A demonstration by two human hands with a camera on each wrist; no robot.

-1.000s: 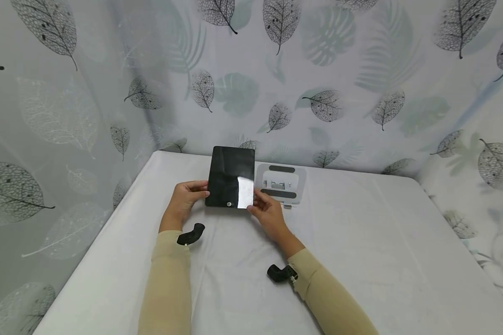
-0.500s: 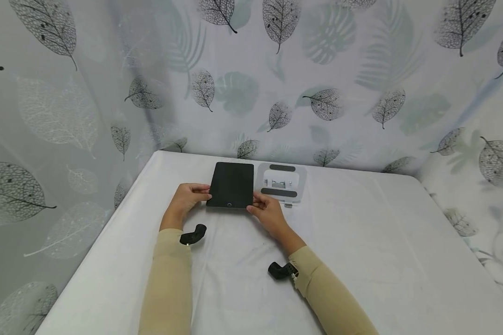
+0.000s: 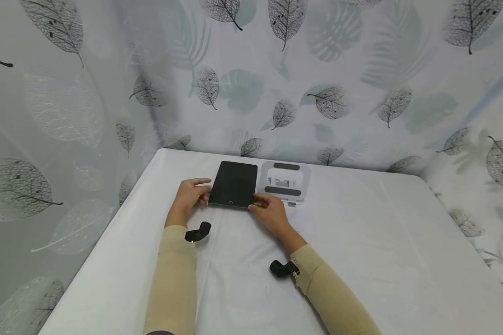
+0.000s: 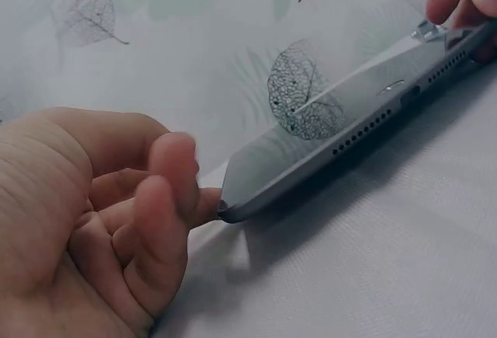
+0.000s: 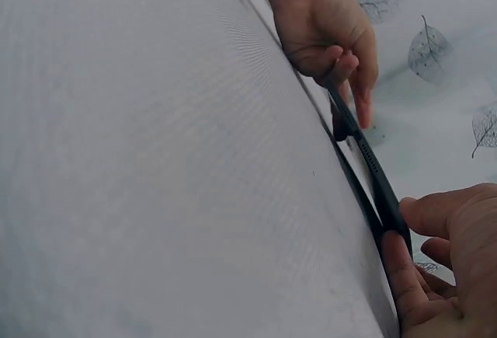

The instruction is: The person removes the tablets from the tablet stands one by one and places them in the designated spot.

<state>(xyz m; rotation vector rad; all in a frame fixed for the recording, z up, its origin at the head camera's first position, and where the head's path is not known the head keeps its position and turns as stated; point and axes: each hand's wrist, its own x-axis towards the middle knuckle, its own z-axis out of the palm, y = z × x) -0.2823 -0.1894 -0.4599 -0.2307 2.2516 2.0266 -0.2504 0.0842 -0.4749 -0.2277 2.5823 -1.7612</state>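
Observation:
A dark tablet [image 3: 234, 184] with a round home button is held low over the white table, its near edge a little raised. My right hand [image 3: 270, 213] pinches its near right corner, thumb above and fingers beneath, as the right wrist view shows on the tablet's rim [image 5: 369, 155]. At the opposite corner is my left hand [image 3: 188, 193]. In the left wrist view, the thumb and forefinger of this left hand [image 4: 101, 221] are off the tablet [image 4: 287, 167], and one finger behind them meets its corner.
Just right of the tablet lies a light grey stand [image 3: 282, 191] with two dark pads and a metal hinge piece. The table [image 3: 360, 251] has a white cloth. Behind it hangs a leaf-printed curtain [image 3: 243, 125].
The tablet has tipped down from a steep tilt to nearly flat, and the glare on its screen is gone. My left thumb has let go of its edge, while my right hand keeps its pinch.

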